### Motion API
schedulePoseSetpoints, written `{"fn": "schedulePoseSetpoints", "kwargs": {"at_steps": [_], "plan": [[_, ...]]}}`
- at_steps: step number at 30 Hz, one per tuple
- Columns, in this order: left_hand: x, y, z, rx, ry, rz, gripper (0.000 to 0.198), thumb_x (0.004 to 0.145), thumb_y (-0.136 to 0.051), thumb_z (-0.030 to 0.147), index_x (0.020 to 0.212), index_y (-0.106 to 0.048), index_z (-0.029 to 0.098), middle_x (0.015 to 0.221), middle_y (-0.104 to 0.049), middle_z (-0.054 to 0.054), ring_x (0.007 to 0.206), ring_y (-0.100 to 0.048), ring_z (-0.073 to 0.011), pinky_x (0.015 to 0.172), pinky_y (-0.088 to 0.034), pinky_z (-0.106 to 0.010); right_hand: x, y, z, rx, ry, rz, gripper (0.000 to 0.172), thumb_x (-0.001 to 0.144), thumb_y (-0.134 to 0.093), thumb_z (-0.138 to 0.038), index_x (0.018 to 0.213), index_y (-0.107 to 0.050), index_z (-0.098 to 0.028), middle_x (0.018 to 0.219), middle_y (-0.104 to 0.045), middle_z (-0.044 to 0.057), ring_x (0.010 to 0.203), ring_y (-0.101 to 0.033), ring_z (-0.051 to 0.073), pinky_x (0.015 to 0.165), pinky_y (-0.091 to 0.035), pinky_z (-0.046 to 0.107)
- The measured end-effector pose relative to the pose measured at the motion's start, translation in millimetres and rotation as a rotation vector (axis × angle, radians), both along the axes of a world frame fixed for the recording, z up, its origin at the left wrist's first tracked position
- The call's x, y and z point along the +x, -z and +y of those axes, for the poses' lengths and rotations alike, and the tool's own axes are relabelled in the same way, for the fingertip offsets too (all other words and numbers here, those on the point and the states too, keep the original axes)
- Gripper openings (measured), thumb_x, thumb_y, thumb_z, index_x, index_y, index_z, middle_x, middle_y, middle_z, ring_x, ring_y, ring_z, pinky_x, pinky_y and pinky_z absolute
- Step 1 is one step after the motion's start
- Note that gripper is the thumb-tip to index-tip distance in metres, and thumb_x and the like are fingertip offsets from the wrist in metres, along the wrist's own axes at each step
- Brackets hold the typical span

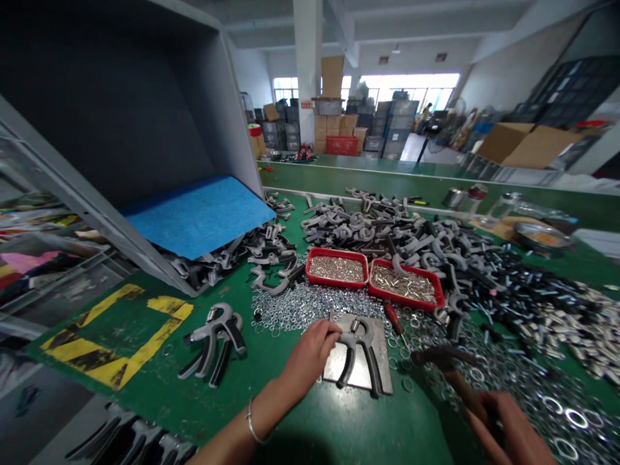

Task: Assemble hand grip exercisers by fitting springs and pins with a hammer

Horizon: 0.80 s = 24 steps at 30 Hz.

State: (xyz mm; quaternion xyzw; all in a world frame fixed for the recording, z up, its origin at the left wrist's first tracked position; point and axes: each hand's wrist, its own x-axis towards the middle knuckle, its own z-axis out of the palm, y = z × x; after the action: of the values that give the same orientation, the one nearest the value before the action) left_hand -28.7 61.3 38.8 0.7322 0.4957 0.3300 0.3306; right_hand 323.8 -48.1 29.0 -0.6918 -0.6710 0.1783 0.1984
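Observation:
My left hand, with a bracelet at its wrist, pinches the left side of a grey and black hand grip strengthener. That strengthener lies on a square metal plate, its coil spring at the top and its handles towards me. In my right hand is a hammer, gripped by its wooden handle, its head right of the plate and apart from the strengthener. More assembled strengtheners rest in a small pile to the left. A screwdriver with a red handle lies just behind the plate's right corner.
Two red trays of small metal parts stand behind the plate, with washers scattered around. Grey handle parts are heaped farther back. Black parts and pale cylinders cover the right. A large tilted bin stands at the left.

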Motion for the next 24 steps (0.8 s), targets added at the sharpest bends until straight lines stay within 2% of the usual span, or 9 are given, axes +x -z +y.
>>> {"fn": "schedulePoseSetpoints", "kwargs": {"at_steps": [3,5,8,10,13,15,18,20,24], "plan": [[-5.0,2.3,-2.1,-0.005,-0.014,0.013,0.012,0.096,-0.048,0.017,0.096,-0.06,0.019,0.096,-0.063,-0.004,0.096,-0.058,-0.0206,0.09,-0.045,-0.035,-36.8,-24.5,12.0,-0.118,-0.072,0.152,0.04,0.092,-0.044,-0.05,0.115,-0.06,-0.022,0.101,-0.075,0.011,0.087,-0.072,0.026,0.075,-0.058,0.032],[-5.9,1.9,-2.1,0.023,-0.002,0.024,0.011,0.096,-0.049,0.017,0.096,-0.06,0.02,0.098,-0.064,-0.004,0.097,-0.058,-0.0207,0.092,-0.044,-0.036,-63.8,-42.0,21.4,-0.179,-0.133,0.197,0.036,0.094,-0.041,-0.05,0.109,-0.061,-0.024,0.094,-0.076,0.008,0.08,-0.072,0.024,0.071,-0.057,0.03],[-7.0,-1.2,0.3,0.082,-0.001,0.016,0.01,0.097,-0.05,0.018,0.095,-0.06,0.02,0.102,-0.064,-0.004,0.1,-0.057,-0.0205,0.096,-0.042,-0.037,-93.0,-57.2,36.8,-0.14,-0.143,0.196,0.033,0.097,-0.037,-0.048,0.11,-0.057,-0.025,0.092,-0.074,0.006,0.079,-0.07,0.022,0.07,-0.054,0.028],[-8.9,-3.0,2.3,0.103,-0.011,0.001,0.009,0.097,-0.051,0.017,0.095,-0.059,0.02,0.102,-0.064,-0.004,0.101,-0.057,-0.0202,0.096,-0.041,-0.037,-102.4,-55.7,46.8,-0.093,-0.135,0.123,0.034,0.098,-0.035,-0.047,0.11,-0.057,-0.024,0.093,-0.074,0.009,0.08,-0.07,0.024,0.07,-0.053,0.031],[-13.1,-3.7,4.6,0.093,-0.017,0.002,0.009,0.097,-0.051,0.018,0.094,-0.06,0.02,0.099,-0.065,-0.004,0.099,-0.058,-0.0199,0.094,-0.042,-0.036,-106.7,-47.7,57.0,-0.22,-0.223,0.02,0.034,0.096,-0.037,-0.047,0.096,-0.059,-0.022,0.083,-0.073,0.009,0.07,-0.069,0.026,0.065,-0.05,0.033],[-14.9,-3.4,6.2,0.075,-0.025,0.011,0.01,0.097,-0.051,0.019,0.093,-0.061,0.02,0.098,-0.065,-0.003,0.098,-0.058,-0.0197,0.094,-0.041,-0.036,-107.3,-47.7,58.8,-0.31,-0.266,0.085,0.035,0.097,-0.036,-0.048,0.094,-0.059,-0.022,0.081,-0.072,0.007,0.071,-0.068,0.023,0.065,-0.049,0.031],[-12.0,-3.2,11.8,0.051,-0.058,-0.011,0.011,0.096,-0.051,0.02,0.092,-0.062,0.02,0.097,-0.065,-0.003,0.096,-0.058,-0.0194,0.092,-0.043,-0.034,-110.0,-53.7,59.8,-0.211,-0.188,0.214,0.037,0.099,-0.032,-0.049,0.098,-0.059,-0.023,0.086,-0.071,0.006,0.077,-0.066,0.021,0.07,-0.048,0.029],[-4.9,-3.5,18.9,0.044,-0.068,-0.026,0.012,0.095,-0.051,0.019,0.091,-0.063,0.02,0.096,-0.065,-0.003,0.095,-0.058,-0.0192,0.09,-0.044,-0.033,-113.2,-54.5,65.1,-0.178,-0.144,0.191,0.036,0.098,-0.035,-0.05,0.1,-0.06,-0.024,0.084,-0.071,0.006,0.074,-0.065,0.022,0.068,-0.047,0.029],[15.8,-3.0,39.2,0.047,-0.043,0.039,0.014,0.095,-0.051,0.021,0.089,-0.064,0.02,0.094,-0.065,-0.003,0.094,-0.06,-0.0199,0.089,-0.045,-0.033,-113.8,-48.9,83.7,-0.359,-0.222,0.229,0.037,0.093,-0.044,-0.052,0.087,-0.063,-0.022,0.075,-0.07,0.004,0.07,-0.063,0.023,0.069,-0.047,0.031]]}}
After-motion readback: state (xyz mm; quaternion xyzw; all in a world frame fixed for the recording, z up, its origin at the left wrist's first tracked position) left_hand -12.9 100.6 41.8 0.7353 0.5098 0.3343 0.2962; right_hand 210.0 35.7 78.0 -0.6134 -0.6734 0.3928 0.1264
